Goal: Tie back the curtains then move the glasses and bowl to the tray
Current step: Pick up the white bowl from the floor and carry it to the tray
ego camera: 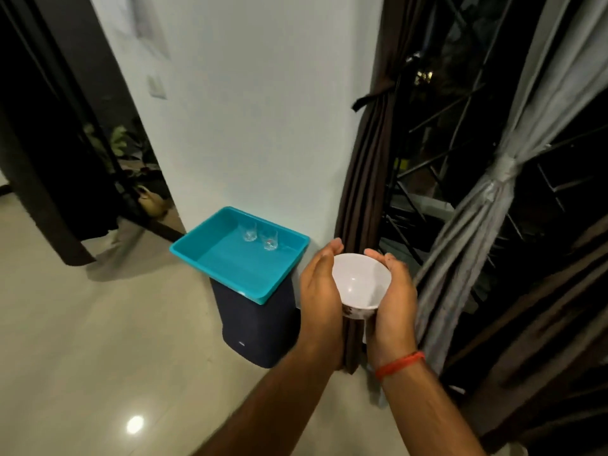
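Both hands are up front and the white bowl (360,281) sits cupped between them: the left hand (320,291) pressed along its left wall, the right hand (393,291) curled round the right wall and the foot, a red thread at that wrist. So the grip is full on both sides, the bowl tipped a little toward the camera, its inside bare. It hangs in the air, to the right of the tray and not yet over it.

Here is the danger: the palms only squeeze the smooth walls, so a loosened squeeze could let the bowl slide down to the tiled floor (82,324).

Farther on, the teal tray (230,274) rests on a dark box (256,327), its near corner overhanging. A hard set-down on that corner could tip the tray.

At the back of the tray stand the two glasses (260,236), close together; a bowl carried too deep could knock them.

Beyond, the brown curtain (371,153) and grey curtain (487,199) both look tied.
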